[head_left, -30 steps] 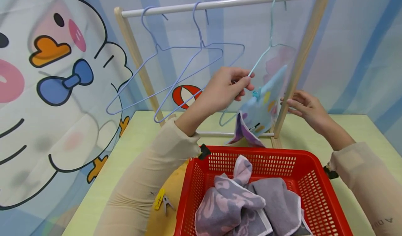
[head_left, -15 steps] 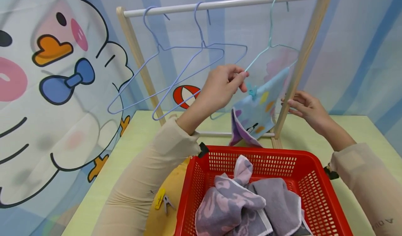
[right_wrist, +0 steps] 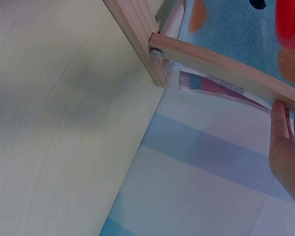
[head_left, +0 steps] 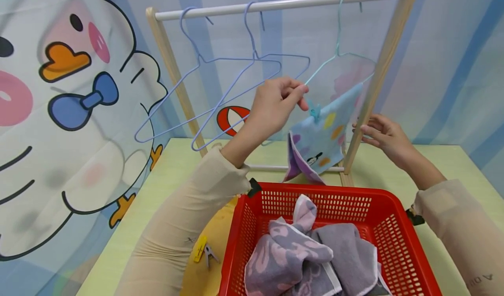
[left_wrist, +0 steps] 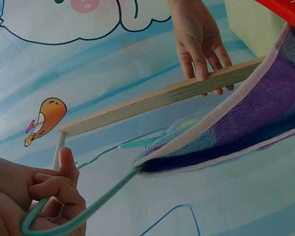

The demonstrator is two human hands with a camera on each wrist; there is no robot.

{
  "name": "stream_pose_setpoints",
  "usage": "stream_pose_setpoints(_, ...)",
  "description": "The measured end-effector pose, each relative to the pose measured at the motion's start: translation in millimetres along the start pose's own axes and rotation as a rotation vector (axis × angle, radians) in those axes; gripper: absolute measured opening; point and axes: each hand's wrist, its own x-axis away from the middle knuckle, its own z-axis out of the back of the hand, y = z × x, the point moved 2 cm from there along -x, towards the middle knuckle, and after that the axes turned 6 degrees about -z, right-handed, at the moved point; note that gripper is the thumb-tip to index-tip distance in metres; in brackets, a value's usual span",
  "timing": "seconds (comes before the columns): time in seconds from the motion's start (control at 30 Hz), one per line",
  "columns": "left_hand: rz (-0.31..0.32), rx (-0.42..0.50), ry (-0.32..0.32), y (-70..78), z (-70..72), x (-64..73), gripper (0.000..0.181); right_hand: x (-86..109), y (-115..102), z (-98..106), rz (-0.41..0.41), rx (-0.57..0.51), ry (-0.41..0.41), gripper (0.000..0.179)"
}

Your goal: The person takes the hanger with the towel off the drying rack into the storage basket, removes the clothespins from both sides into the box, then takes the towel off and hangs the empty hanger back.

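Note:
My left hand (head_left: 275,101) pinches the near sloping arm of a mint-green clothes hanger (head_left: 337,38), which hooks over the rack's white top rail. Over that hanger drapes a light-blue patterned towel (head_left: 334,132) with a purple inner side, and a teal clip (head_left: 315,112) sits at its upper fold. In the left wrist view the hanger's rounded end (left_wrist: 64,227) loops past my fingers. My right hand (head_left: 385,134) holds the wooden right post (head_left: 379,77) of the rack, thumb on one side and fingers behind, as the left wrist view shows.
Two blue-purple hangers (head_left: 236,95) hang bare on the rail (head_left: 283,5) to the left. In front stands a red basket (head_left: 330,187) with grey and pink towels (head_left: 289,248). Beside it, a yellow clothespin (head_left: 200,248) and a grey one (head_left: 210,254) lie on a yellow surface.
My left hand has drawn the hanger's near side a little to the left, and the towel has swung with it, showing more of its face. The right hand stays on the post.

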Motion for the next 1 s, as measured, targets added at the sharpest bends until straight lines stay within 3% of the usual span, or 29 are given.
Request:
stream_pose_setpoints(0.43, 0.010, 0.026, 0.029, 7.7, 19.9, 1.6, 0.023, 1.2, 1, -4, -0.007, 0.007, -0.005, 0.037)
stream_pose_setpoints(0.77, -0.080, -0.030, 0.042, 18.6, 45.8, 12.0, 0.019, 0.0, 2, -5, -0.027, 0.015, -0.006, 0.035)
stream_pose_setpoints(1.0, -0.113, -0.080, 0.052, 34.6, 70.7, 22.9, 0.021, -1.4, -1, -2, -0.003, 0.025, -0.010, 0.037)
